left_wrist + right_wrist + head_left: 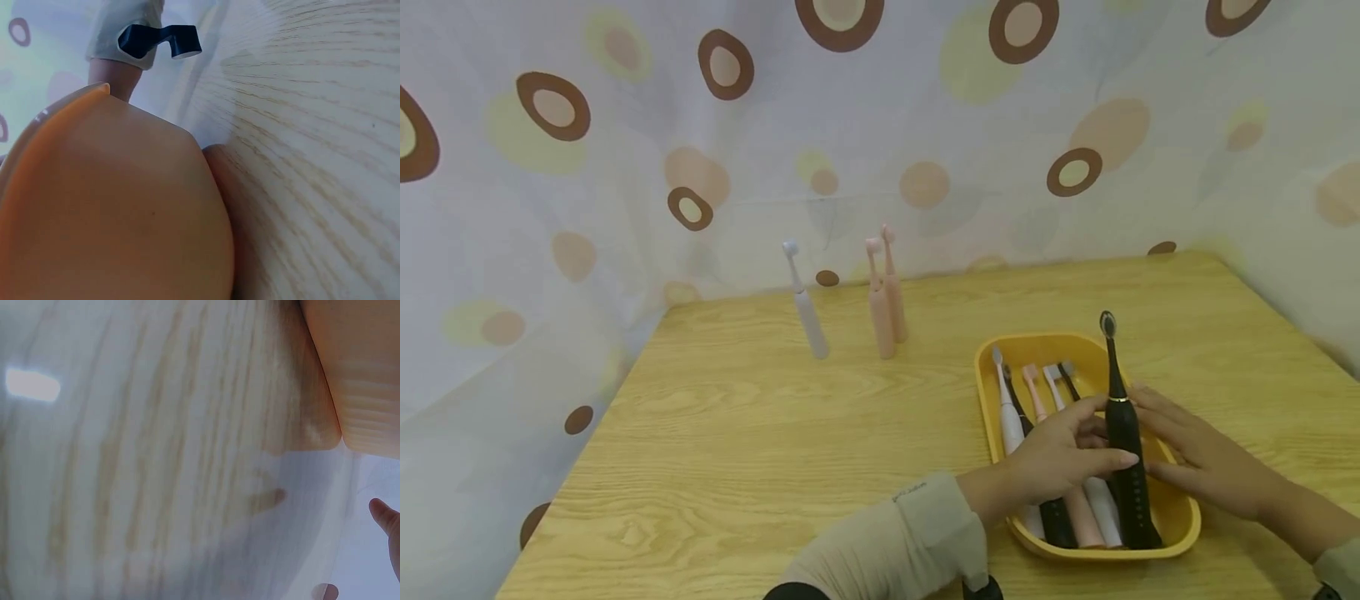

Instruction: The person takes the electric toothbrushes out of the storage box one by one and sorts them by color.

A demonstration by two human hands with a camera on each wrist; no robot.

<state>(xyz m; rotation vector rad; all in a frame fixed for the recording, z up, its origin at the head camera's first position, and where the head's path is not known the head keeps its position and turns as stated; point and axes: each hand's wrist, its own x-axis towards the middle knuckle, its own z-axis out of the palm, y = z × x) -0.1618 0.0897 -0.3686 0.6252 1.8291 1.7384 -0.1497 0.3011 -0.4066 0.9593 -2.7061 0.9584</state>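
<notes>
A black electric toothbrush [1127, 442] stands nearly upright over the right part of the yellow tray [988, 400], its brush head pointing up. My left hand [1056, 450] reaches across the tray and pinches its handle, thumb in front and fingers behind. On the other side, my right hand [1202, 454] has its fingers extended, fingertips right at the handle. Under my left hand several more toothbrushes lie side by side in the tray, among them a white one [1011, 421] and a pink one [1084, 517]. Both wrist views show mostly the tray's outer wall [125, 206] and tabletop.
Toward the back of the wooden table [737, 467], a pale grey-white toothbrush [811, 321] stands upright. To its right are two pink toothbrushes, one in front [882, 321] and one just behind [896, 308]. A patterned curtain [865, 125] hangs behind the table.
</notes>
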